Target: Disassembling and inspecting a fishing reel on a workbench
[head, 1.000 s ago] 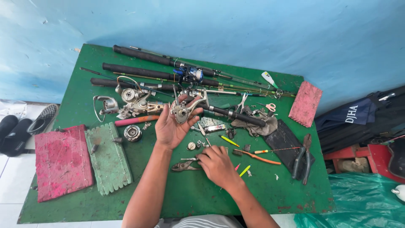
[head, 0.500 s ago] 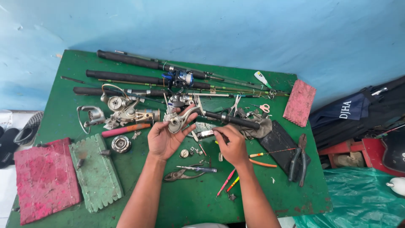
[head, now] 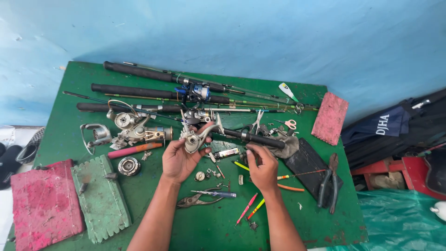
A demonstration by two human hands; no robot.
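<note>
Head view: our left hand (head: 179, 160) grips a silver reel body (head: 194, 138) above the middle of the green table (head: 69, 93), while our right hand (head: 263, 168) pinches a tiny part we cannot identify, just near the 3 fishing rods (head: 139, 88).

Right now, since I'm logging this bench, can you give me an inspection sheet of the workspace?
Surface: worn green wooden table, crowded.
Job's things: silver metal fishing reel body held up in left hand; right hand pinching something too small to tell.
Clutter: black fishing rods, spare silver reels, dark pliers, small scissors, pink foam blocks, green foam block.
Hands: both bare.
Cables: nothing seen.
Surroundings: blue painted wall, dark bags.
</note>
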